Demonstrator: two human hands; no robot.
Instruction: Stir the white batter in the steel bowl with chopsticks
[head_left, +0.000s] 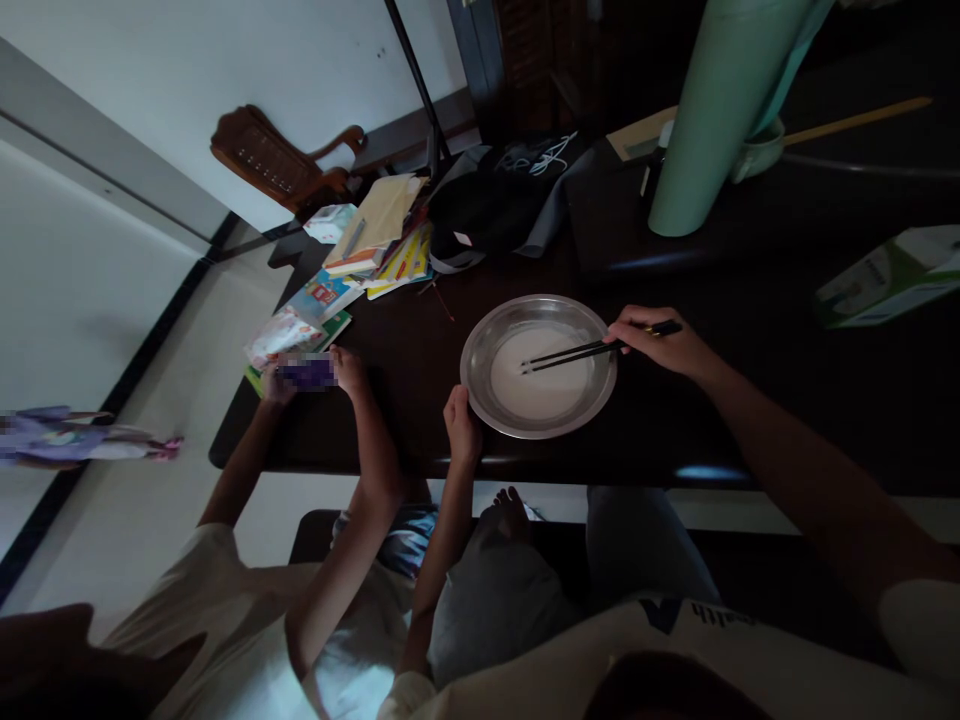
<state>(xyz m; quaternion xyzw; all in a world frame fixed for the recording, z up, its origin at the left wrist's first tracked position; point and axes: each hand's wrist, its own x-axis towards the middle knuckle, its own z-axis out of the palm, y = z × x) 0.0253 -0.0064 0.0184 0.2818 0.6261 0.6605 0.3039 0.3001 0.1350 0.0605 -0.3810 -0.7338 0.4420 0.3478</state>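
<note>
A round metal plate [480,345] holding a thin white liquid sits on the dark table [787,400]. My left hand [461,425] grips the plate's near left rim. My right hand [664,343], at the plate's right side, is closed on a pair of black chopsticks [592,351]. Their tips reach into the white liquid near the plate's middle.
On my left another person in a white shirt holds a small purple object [306,372] in both hands. Stacked books and packets [360,260] and a dark bag [495,205] lie further back. A pale green cylinder [709,120] and a box [892,275] stand to the right.
</note>
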